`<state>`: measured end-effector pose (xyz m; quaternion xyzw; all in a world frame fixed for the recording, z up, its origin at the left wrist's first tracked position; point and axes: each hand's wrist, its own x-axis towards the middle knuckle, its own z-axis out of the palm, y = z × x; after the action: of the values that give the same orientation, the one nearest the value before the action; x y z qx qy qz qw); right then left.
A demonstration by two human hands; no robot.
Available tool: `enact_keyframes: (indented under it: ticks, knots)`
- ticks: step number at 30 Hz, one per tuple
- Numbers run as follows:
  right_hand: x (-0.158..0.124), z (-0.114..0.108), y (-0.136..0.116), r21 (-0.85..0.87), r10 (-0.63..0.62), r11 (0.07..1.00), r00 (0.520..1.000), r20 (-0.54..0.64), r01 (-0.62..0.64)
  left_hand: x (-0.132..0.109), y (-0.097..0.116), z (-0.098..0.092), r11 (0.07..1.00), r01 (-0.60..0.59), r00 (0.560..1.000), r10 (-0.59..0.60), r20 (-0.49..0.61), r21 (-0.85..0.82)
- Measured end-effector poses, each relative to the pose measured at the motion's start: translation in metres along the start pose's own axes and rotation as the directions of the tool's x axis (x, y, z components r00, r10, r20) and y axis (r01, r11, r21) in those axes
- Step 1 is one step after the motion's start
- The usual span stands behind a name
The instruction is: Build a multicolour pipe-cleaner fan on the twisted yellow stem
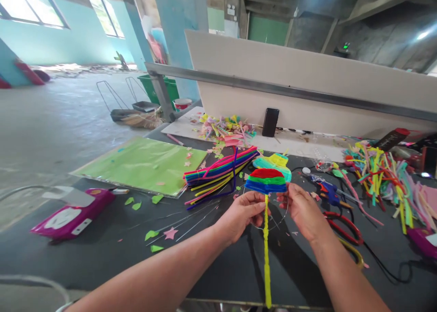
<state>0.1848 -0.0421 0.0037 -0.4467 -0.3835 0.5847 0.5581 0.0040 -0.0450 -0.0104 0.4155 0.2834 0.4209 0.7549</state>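
Note:
A pipe-cleaner piece (266, 181) with red, green and blue bands is held up over the dark table. From its underside a fuzzy yellow stem (266, 257) hangs down toward the front edge. My left hand (248, 208) is closed around the top of the stem, just below the blue band. At the piece's right end, my right hand (302, 207) pinches its edge. A thin, clear or silvery loop (283, 218) shows between my hands; what it belongs to is unclear. Behind the piece lies a turquoise and yellow pipe-cleaner shape (278, 161).
A pipe-cleaner bundle (218, 171) lies left of centre, near a green sheet (143, 162). Red-handled scissors (344, 228) and a blue glue gun (327, 191) lie right. A phone (270, 122) stands at the back. Offcuts (382, 175) are heaped far right; a purple packet (73, 214) is left.

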Motion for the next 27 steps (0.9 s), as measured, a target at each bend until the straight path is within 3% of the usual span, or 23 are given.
enact_keyframes:
  ticks: [6,15,19,23,27]
  knots:
    - [0.002,-0.001,0.011,0.235,0.061,0.968,0.991,0.120,-0.088,-0.001,0.002,0.001,0.999,0.020,0.998,-0.018,0.054,-0.038]
    - [0.003,-0.021,0.006,0.213,0.216,0.943,0.958,0.186,-0.254,0.001,0.000,0.000,0.999,0.045,0.998,-0.044,0.044,-0.030]
    - [0.003,-0.023,0.006,0.226,0.211,0.936,0.944,0.252,-0.269,0.001,-0.001,-0.003,0.997,0.077,0.997,-0.077,0.024,0.003]
    - [0.003,-0.023,0.008,0.247,0.242,0.917,0.928,0.283,-0.314,-0.001,0.003,-0.007,0.992,0.127,0.991,-0.126,-0.032,0.021]
    - [0.004,-0.024,0.012,0.246,0.288,0.899,0.913,0.288,-0.361,-0.002,0.014,-0.008,0.988,0.150,0.971,-0.155,-0.179,-0.044]
